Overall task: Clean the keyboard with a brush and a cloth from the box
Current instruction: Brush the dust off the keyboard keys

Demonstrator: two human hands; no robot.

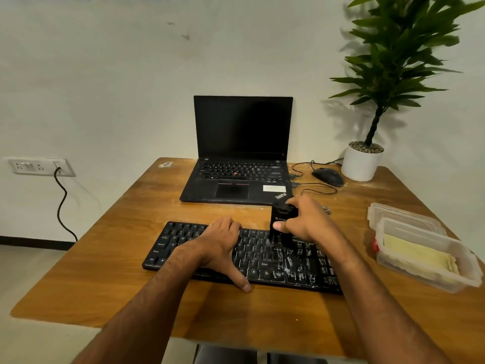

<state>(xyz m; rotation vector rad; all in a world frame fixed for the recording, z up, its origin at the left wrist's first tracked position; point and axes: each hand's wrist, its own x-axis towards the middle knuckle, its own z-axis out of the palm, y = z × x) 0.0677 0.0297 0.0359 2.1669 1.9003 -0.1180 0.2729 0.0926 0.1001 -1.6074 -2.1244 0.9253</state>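
Note:
A black keyboard (265, 261) lies across the near middle of the wooden table, its right half streaked with white dust. My left hand (220, 244) rests flat on the keyboard's left-centre keys, thumb reaching over the front edge. My right hand (305, 219) grips a black brush (282, 222) upright, its lower end down on the upper middle keys. A clear plastic box (430, 271) at the right holds a folded yellow cloth (417, 254).
An open black laptop (241, 164) stands behind the keyboard. A black mouse (328, 176) with its cable and a white potted plant (362, 164) sit at the back right. The box lid (401, 216) lies behind the box. A wall socket (39, 166) is at the left.

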